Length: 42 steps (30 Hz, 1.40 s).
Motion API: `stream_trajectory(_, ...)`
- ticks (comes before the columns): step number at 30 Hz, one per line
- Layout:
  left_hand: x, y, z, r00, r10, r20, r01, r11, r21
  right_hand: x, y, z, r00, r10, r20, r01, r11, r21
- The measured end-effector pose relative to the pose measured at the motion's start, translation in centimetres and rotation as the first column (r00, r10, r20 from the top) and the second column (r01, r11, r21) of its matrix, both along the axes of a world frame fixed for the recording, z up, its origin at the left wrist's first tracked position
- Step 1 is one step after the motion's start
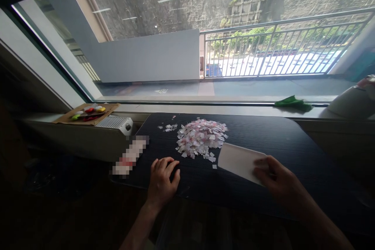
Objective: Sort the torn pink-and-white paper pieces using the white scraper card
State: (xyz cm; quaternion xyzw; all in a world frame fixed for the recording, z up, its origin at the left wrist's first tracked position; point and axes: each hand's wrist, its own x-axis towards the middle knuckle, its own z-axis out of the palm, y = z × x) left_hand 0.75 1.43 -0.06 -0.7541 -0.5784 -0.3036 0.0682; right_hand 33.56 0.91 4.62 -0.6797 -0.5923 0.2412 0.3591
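Daylight from a wide window falls across a dark wood-grain tabletop (293,144) set against the sill. On it, the right hand (277,181) pinches the near corner of a flat white rectangular card (238,161), thumb on top and fingers closed under its edge; the card lies tilted on the table, its far corner pointing at a heap of small white and pink paper scraps (202,137). A few loose scraps lie between the card and the heap. The left hand (162,179) rests palm-down on the table just left of the heap's near edge, fingers (164,163) relaxed and slightly spread, gripping nothing. A smaller scatter of scraps (168,127) sits farther back, left of the heap. At the table's left edge lies a blurred pale and red oblong object (130,155). Beyond it, a white ribbed heater-like unit (115,123) and a brown cardboard sheet carrying colourful small pieces (88,113) sit on the ledge. A green cloth (291,102) lies on the sill at right.
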Motion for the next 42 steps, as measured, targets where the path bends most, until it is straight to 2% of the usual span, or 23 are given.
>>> stream_trajectory(3, 0.0, 0.0, 0.0, 1.0, -0.003, -0.004, 0.003, 1.0, -0.003, 0.4, 0.4, 0.2, 0.999, -0.02, -0.043, 0.019, 1.0, -0.018)
stream_trajectory(6, -0.1, 0.0, -0.1, 1.0, -0.008, -0.01, 0.008, 1.0, -0.007, 0.0, 1.1, 0.0, 0.993, 0.041, -0.109, -0.044, 0.999, -0.028)
stream_trajectory(8, -0.2, -0.1, -0.1, 1.0, -0.011, -0.015, 0.011, 1.0, -0.006, 0.0, 1.3, -0.2, 0.993, 0.069, -0.094, -0.072, 0.997, -0.035)
stream_trajectory(12, -0.3, 0.0, -0.2, 1.0, -0.016, -0.023, 0.016, 1.0, 0.0, 0.4, 1.1, -0.4, 0.999, 0.044, -0.007, -0.045, 0.998, -0.043)
stream_trajectory(16, -0.3, 0.0, -0.1, 1.0, -0.017, -0.025, 0.017, 1.0, 0.001, -0.4, 1.3, -0.2, 0.998, 0.053, -0.044, -0.054, 0.998, -0.033)
stream_trajectory(20, -0.2, 0.0, 0.0, 1.0, -0.009, -0.023, 0.009, 1.0, -0.01, -1.1, 1.4, -0.1, 0.992, 0.096, -0.087, -0.102, 0.992, -0.074)
stream_trajectory(25, -0.1, 0.0, 0.1, 1.0, -0.001, -0.018, 0.001, 1.0, -0.015, -0.5, 1.1, 0.3, 0.996, 0.036, -0.083, -0.041, 0.997, -0.06)
stream_trajectory(28, -0.1, -0.1, 0.1, 1.0, 0.001, -0.019, -0.001, 1.0, -0.012, -0.4, 1.0, 0.4, 0.996, 0.055, -0.075, -0.059, 0.997, -0.05)
stream_trajectory(33, -0.1, -0.1, 0.1, 1.0, -0.003, -0.023, 0.003, 1.0, -0.015, -0.2, 0.7, 0.7, 0.996, -0.013, 0.088, 0.017, 0.999, -0.048)
stream_trajectory(38, -0.2, 0.0, 0.1, 0.999, -0.002, -0.033, 0.002, 1.0, -0.004, -0.3, 0.1, 1.1, 0.999, 0.022, 0.024, -0.021, 0.999, -0.049)
stream_trajectory(42, -0.1, 0.0, 0.1, 0.999, -0.01, -0.034, 0.01, 1.0, 0.008, 0.4, -0.5, 1.7, 0.999, 0.022, 0.033, -0.019, 0.996, -0.091)
